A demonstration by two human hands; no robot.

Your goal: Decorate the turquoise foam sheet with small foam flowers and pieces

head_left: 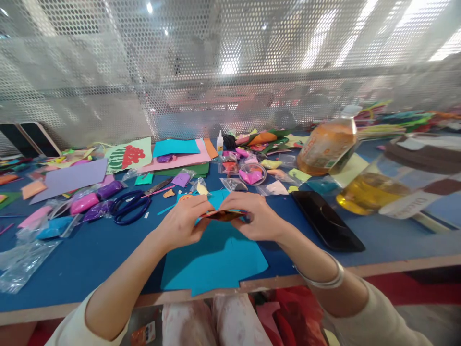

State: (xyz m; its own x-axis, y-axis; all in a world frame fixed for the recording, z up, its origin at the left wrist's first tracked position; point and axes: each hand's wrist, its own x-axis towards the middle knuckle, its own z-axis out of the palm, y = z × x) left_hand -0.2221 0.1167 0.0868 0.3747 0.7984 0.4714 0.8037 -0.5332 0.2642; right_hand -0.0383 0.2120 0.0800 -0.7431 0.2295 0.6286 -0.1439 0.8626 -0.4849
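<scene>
Between both hands, above a blue paper sheet [216, 264], is a small flat orange-brown piece [225, 216] seen nearly edge-on; its kind cannot be made out. My left hand [187, 218] pinches its left end, fingers closed. At the right end, my right hand [257, 216] grips it the same way, fingers curled over the top. The blue sheet lies flat on the table, its near edge cut unevenly and reaching the table's front edge. Just behind my left hand a bit of orange [185, 197] shows, partly hidden.
Dark blue scissors [133, 206] and bagged purple and pink clay [84, 204] lie left. A black phone [326, 218] is right, with an orange drink bottle [327, 144] and a container of yellow liquid [374, 187] beyond. Coloured paper and a glue bottle [220, 143] sit behind, before a perforated metal screen [216, 62].
</scene>
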